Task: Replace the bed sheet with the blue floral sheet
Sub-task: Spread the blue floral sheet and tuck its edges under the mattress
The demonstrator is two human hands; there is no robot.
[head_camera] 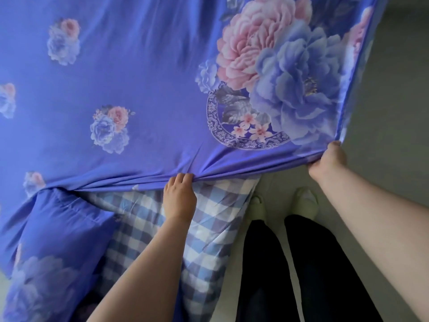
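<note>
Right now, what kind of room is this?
Probably a bedroom: both hands, left hand and right hand, pull a blue floral sheet over checked bedding, beside bare floor.

Home bedroom. Evidence: blue floral sheet (139,66) spread over a bed, checked blue-and-white bedding (209,228) under it, matching floral pillow (58,240), pale plain floor (394,112), person in soft indoor slippers (304,202) (pale green).
</note>
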